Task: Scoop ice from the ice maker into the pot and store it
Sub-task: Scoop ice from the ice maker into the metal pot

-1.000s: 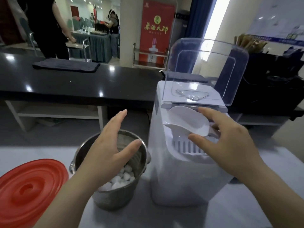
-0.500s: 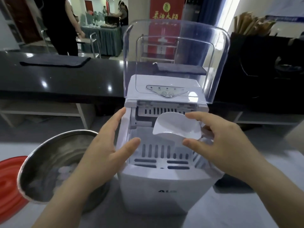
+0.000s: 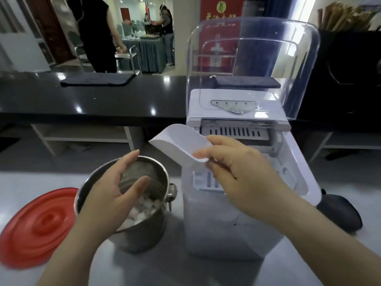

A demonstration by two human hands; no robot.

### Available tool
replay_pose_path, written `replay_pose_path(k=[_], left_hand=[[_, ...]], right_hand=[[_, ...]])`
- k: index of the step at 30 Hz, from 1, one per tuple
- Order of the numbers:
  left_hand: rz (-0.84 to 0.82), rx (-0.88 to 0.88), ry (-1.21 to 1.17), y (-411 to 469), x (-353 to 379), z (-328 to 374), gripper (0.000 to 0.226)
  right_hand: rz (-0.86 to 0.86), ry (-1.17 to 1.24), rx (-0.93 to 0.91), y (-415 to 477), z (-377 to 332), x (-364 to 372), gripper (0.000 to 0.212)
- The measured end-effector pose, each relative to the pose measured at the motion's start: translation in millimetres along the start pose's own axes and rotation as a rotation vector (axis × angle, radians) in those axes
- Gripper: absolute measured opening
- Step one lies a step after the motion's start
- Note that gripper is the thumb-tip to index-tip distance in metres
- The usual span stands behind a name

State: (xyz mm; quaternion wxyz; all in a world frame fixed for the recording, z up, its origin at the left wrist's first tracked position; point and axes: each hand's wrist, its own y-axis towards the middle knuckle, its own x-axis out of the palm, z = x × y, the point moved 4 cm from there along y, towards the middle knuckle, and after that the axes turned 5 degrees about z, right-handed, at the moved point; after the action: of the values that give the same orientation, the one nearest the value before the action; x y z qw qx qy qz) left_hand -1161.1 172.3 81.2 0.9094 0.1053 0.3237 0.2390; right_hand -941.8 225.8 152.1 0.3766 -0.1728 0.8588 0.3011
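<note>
the right hand [image 3: 243,174] pinched the rear of the white scoop [image 3: 181,145] between thumb and fingers [image 3: 208,141]. half a second before, the scoop sat over the ice maker's [image 3: 226,228] open basket; it had since swung past the machine's left edge, up above the pot [image 3: 144,230]. the left hand [image 3: 115,188], fingers loose and holding nothing, had left the ice maker's left wall and was spread over the pot's mouth. ice [image 3: 144,207] lay in the pot, just left of the ice maker on the bench [image 3: 154,265].
</note>
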Motion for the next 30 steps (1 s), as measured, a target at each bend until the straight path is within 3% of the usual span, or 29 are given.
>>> replay_pose_path(k=[8, 13, 23, 26, 30], left_hand=[[-0.011, -0.024, 0.028, -10.0, -42.8, -45.2, 0.038], [-0.058, -0.067, 0.061, -11.8, -56.1, -72.2, 0.042], [-0.138, -0.012, 0.2, -15.6, -61.3, -96.5, 0.072], [-0.146, -0.021, 0.198, -16.9, -61.2, -100.2, 0.072], [-0.139, -0.011, 0.188, -16.8, -62.6, -102.1, 0.07]], right_hand=[[-0.106, -0.09, -0.025, 16.9, -60.3, 83.2, 0.019], [-0.194, -0.225, 0.105, 31.8, -66.4, 134.6, 0.02], [-0.404, -0.41, 0.306, 38.3, -41.8, 194.2, 0.021], [-0.415, -0.406, 0.324, 40.1, -39.1, 198.3, 0.015], [-0.367, -0.361, 0.314, 38.7, -39.8, 192.2, 0.026]])
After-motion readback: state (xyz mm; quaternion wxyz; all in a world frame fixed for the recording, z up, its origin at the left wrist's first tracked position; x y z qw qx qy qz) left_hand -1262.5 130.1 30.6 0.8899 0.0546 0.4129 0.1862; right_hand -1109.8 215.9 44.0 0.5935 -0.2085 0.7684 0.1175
